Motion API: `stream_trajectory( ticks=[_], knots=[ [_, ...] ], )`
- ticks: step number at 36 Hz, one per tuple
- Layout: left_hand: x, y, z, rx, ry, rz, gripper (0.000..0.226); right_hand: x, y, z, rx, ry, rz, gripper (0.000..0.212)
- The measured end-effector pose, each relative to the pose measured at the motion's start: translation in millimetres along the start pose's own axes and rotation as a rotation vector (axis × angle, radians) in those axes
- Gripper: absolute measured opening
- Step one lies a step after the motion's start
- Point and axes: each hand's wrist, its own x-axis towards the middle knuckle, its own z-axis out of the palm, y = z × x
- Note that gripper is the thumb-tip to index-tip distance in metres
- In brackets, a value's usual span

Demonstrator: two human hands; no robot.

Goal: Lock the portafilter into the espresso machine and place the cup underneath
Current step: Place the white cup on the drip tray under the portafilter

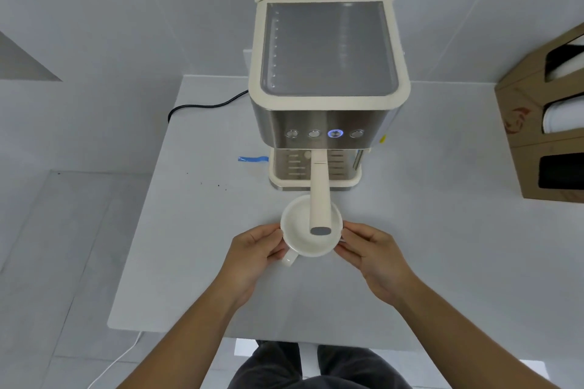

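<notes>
The portafilter (319, 196) sat seated in the espresso machine (325, 79), handle pointing out (apparently locked). Both the left hand (256, 254) and right hand (368, 251) closed their grip on the white cup (300, 230), which was in front of the drip tray (347, 181); next, it needed sliding inward beneath the spouts.

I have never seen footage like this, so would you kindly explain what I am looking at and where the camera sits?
There is one picture, taken by a camera worn on a person's head, looking down at their own arms. On the white table stands a cream and steel espresso machine with one button lit blue. The long cream bar pointing toward the viewer is the portafilter handle, which reaches in under the machine's front. The left hand and right hand hold a white cup between them, in front of the machine and below that handle. A cardboard box stands at the right.
</notes>
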Motion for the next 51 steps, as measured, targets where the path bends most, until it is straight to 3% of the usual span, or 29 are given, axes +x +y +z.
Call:
stream_trajectory(
  ticks=[8, 12, 20, 27, 44, 51],
  knots=[
    [11, 16, 16, 0.017, 0.007, 0.046, 0.029, 5, -21, -6, 0.022, 0.014, -0.055, 0.016],
    [16, 25, 18, 0.013, 0.029, 0.045, 0.014, 11, -28, -2, 0.022, 0.053, -0.074, 0.013],
    [26, 43, 20, -0.058, 0.073, 0.061, 0.019, 18, -41, 11, 0.068, 0.068, -0.105, 0.013],
    [43, 58, 18, 0.010, 0.085, 0.103, 0.019, 19, -49, 20, 0.163, 0.039, -0.114, 0.028],
    [87, 87, 19, 0.187, 0.098, 0.128, 0.021, 36, -52, 36, 0.210, -0.052, -0.143, 0.034],
    [102, 100, 20, 0.242, 0.136, 0.091, 0.019, 47, -55, 38, 0.239, -0.005, -0.138, 0.032]
  ],
)
